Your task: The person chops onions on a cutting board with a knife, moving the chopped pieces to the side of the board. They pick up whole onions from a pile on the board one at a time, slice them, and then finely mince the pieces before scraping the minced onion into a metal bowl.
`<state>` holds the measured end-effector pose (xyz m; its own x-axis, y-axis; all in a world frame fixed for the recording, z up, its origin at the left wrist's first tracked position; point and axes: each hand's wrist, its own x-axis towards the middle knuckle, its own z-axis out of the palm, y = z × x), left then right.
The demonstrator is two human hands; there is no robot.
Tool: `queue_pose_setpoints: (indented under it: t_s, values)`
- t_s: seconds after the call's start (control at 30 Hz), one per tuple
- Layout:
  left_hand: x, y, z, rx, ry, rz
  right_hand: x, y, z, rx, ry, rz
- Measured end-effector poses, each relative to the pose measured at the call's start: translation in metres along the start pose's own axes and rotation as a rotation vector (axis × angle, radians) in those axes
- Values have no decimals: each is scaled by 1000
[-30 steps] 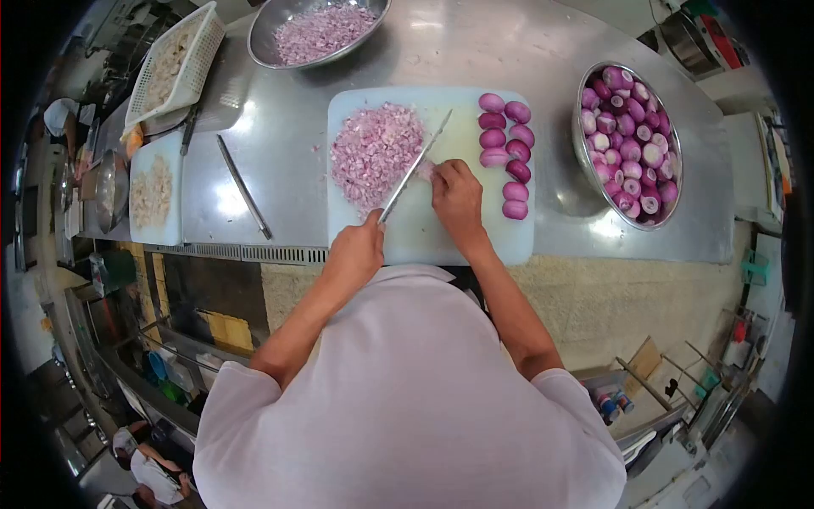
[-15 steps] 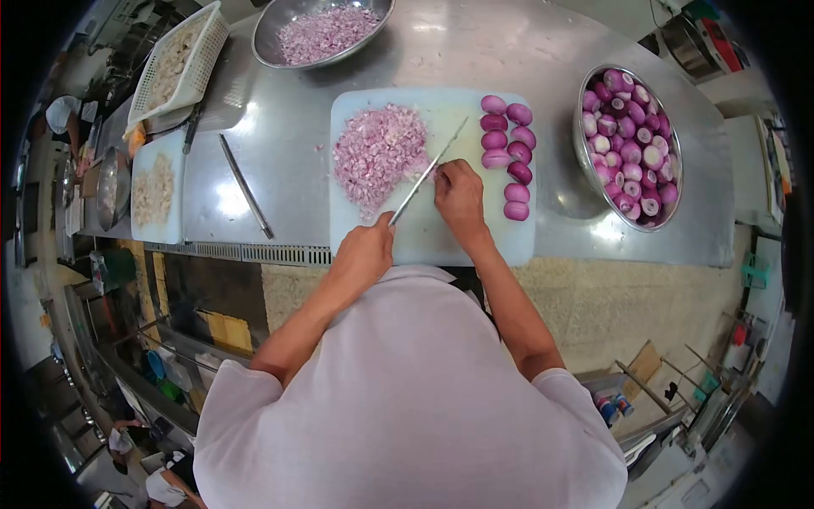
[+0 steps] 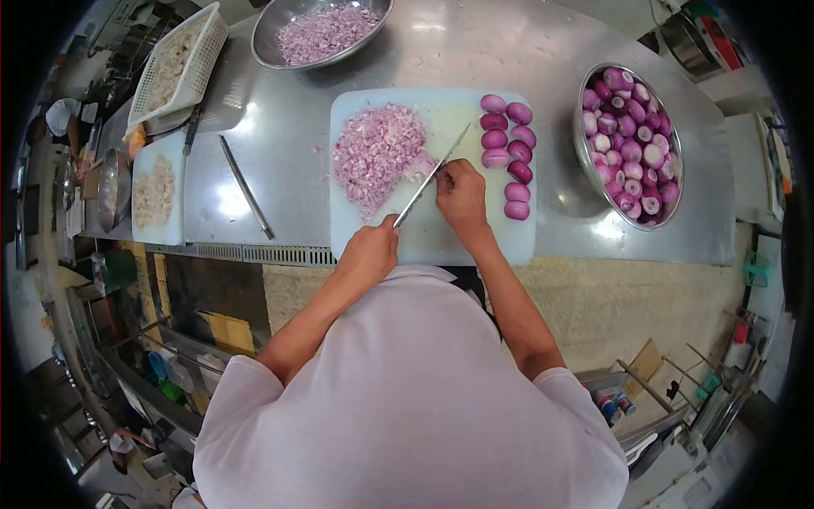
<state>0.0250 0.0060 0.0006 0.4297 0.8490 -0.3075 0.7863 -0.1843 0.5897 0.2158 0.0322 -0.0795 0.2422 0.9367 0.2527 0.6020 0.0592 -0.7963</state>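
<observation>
My left hand (image 3: 369, 253) is closed around the handle of a knife (image 3: 432, 176), its blade slanting up and to the right. Close against the blade, my right hand (image 3: 462, 197) has its fingers bunched on an onion piece mostly hidden beneath them; pale cut bits show left of the blade. Both hands are over a white cutting board (image 3: 441, 246). A heap of chopped red onion (image 3: 377, 157) covers the board's left part. Peeled red onion halves (image 3: 494, 139) stand in two columns along its right side.
A metal bowl of whole peeled onions (image 3: 632, 148) stands on the right, another with chopped onion (image 3: 326, 34) at the back. Leftward lie a metal rod (image 3: 246, 187), a second board (image 3: 158, 191) with pale pieces, a second knife (image 3: 192, 129) and a white basket (image 3: 199, 68).
The knife and my left hand have shifted slightly to the right, bringing the blade closer to my right fingers. My right hand has barely moved.
</observation>
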Motion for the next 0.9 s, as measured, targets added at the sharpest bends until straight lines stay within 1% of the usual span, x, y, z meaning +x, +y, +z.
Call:
queue_pose_setpoints:
  t_s: [0.07,0.13,0.17,0.23,0.27,0.33,0.37,0.43,0.57,0.67,0.73,0.9]
  values:
    - [-1,-3,3,-8,-15,10,-3,0,-2,-6,-21,28]
    - [-6,9,-12,-10,-24,-56,-2,1,-3,29,0,-67]
    - [-6,3,-9,-8,-20,-58,-1,3,-2,32,-1,-70]
    - [-6,-6,-3,43,22,-54,-1,6,1,-12,16,-152]
    - [-9,-11,-2,43,18,-54,-3,7,2,-13,16,-148]
    - [-9,-3,-10,-9,-12,-86,-2,3,-1,-81,-37,-53]
    - [-12,-2,-7,-14,-14,-87,-4,4,-3,-85,-41,-52]
    - [-15,-3,-5,-21,35,-33,-2,4,1,-100,-57,18]
    - [-9,-12,2,32,-2,-17,-3,6,-2,-96,-34,-13]
    - [-14,-9,-3,-1,58,4,-2,4,-1,-104,-55,-7]
    - [-12,-6,-4,-7,-48,-59,-5,4,-2,-84,-27,7]
    - [-12,-8,-3,2,-28,-27,-5,4,-5,-106,-23,-7]
